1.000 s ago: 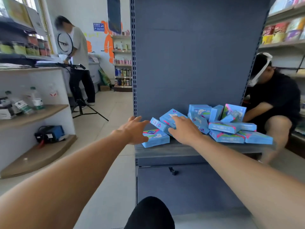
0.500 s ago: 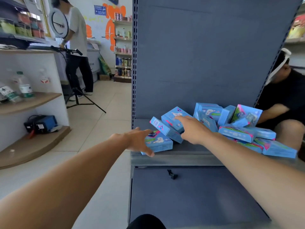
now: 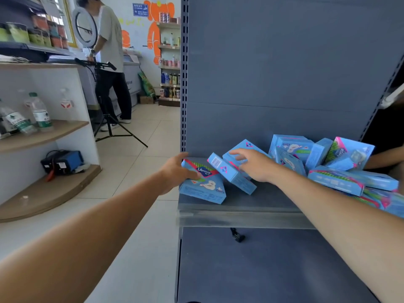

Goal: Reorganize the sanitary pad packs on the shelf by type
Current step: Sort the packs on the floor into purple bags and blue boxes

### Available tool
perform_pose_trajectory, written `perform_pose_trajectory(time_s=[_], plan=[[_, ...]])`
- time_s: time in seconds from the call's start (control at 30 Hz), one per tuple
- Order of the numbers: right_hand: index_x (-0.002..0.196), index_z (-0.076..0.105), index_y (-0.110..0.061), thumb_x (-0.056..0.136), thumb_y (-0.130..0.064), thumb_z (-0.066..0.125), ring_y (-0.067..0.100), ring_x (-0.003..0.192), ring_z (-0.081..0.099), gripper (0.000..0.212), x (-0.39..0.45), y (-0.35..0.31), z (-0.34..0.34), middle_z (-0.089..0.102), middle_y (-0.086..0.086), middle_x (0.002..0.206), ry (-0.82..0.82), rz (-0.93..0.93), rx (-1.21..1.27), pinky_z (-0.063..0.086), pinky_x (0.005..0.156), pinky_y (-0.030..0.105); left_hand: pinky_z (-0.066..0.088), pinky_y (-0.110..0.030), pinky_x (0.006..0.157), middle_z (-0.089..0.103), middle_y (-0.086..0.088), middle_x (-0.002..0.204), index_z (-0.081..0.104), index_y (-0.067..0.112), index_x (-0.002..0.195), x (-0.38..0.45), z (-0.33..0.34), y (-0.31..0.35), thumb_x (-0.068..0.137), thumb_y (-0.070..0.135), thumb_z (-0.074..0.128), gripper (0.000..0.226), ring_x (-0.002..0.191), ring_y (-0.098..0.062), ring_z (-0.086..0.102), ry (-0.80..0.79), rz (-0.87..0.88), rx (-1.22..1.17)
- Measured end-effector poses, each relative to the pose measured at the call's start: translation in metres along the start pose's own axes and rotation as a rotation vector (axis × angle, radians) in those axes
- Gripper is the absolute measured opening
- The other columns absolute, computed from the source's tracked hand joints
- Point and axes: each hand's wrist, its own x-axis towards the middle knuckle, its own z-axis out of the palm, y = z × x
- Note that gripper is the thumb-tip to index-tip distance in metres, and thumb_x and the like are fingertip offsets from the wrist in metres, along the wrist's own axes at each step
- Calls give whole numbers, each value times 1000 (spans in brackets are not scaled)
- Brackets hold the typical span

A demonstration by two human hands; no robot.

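Head view, left hand: the left hand (image 3: 175,171) grips the near left edge of a flat light-blue cardboard pad pack with a green-and-pink stripe and a dark Libresse badge (image 3: 203,184); the thumb lies across the pack's top face and the other fingers are hidden behind the far edge.
Head view, right hand: the right hand (image 3: 254,165) reaches over the packs with its fingers spread and only loosely bent, the tips touching a tilted light-blue pack with a pink stripe (image 3: 242,149); it grips nothing that I can make out.
Between the two hands: a narrow light-blue pack standing on edge (image 3: 231,176) leans against the pack under the right fingers and sits just beside the Libresse pack.
Right of the right hand: a loose heap of light-blue packs (image 3: 328,162) lies in a tumble, some tilted, some flat, green-striped and pink-striped ones mixed together.
Shelf: the grey metal shelf (image 3: 240,206) carries all the packs; the strip of it in front of the fingers is bare.
Progress: by my reading the sorting has hardly begun; no neat row or group by type is visible yet.
What is left: nearly everything, namely separating the stripe designs and lining each kind up.
Background: a person stands by a ring light on a tripod (image 3: 85,29), well away to the left.
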Motion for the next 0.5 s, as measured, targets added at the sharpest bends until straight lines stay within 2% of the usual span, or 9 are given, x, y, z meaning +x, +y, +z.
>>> perform_pose_trajectory(time_s=[0.07,0.1,0.17,0.23,0.3,0.43,0.5], plan=[[126,58,-24,99,-25,48,22,118,53,29,2,3,4,54,1,136,54,81,-26,42,95,31,58,-45,81,63,-17,115,34,15,143,2,-1,4,76,3,79,81,97,-31,68,79,-63,-140],[114,63,-19,98,-35,50,23,111,58,27,2,5,6,60,2,128,87,132,-8,45,92,33,58,-46,80,64,-17,114,36,11,141,4,-2,5,76,4,79,79,95,-31,69,128,-80,-177],[97,62,-14,93,-51,52,24,95,65,38,0,8,11,67,6,106,82,254,154,53,89,40,59,-46,80,68,-17,108,50,0,124,8,-3,5,78,9,80,56,88,-29,71,180,-97,-181],[94,58,-20,89,-59,52,22,89,67,40,-7,7,14,68,4,96,21,345,324,57,84,40,60,-44,78,72,-17,101,62,-1,102,9,-2,3,80,12,77,29,79,-27,71,201,-87,-189],[94,55,-26,88,-60,53,21,89,67,35,-12,5,17,68,4,95,-40,374,443,55,82,37,60,-42,76,72,-14,99,62,5,97,10,-1,1,84,15,75,21,78,-25,71,215,-77,-219],[99,56,-21,84,-45,71,21,93,68,32,-13,-2,29,70,3,95,-79,382,836,55,92,40,58,-49,82,70,-12,104,57,9,115,7,3,0,86,17,72,33,87,-28,71,224,-44,-302],[104,58,-18,81,-31,78,19,88,69,33,-11,-3,36,71,2,95,-75,363,967,57,82,38,58,-52,82,70,-13,105,56,10,119,6,4,-1,86,13,72,36,88,-30,72,228,-9,-328]])
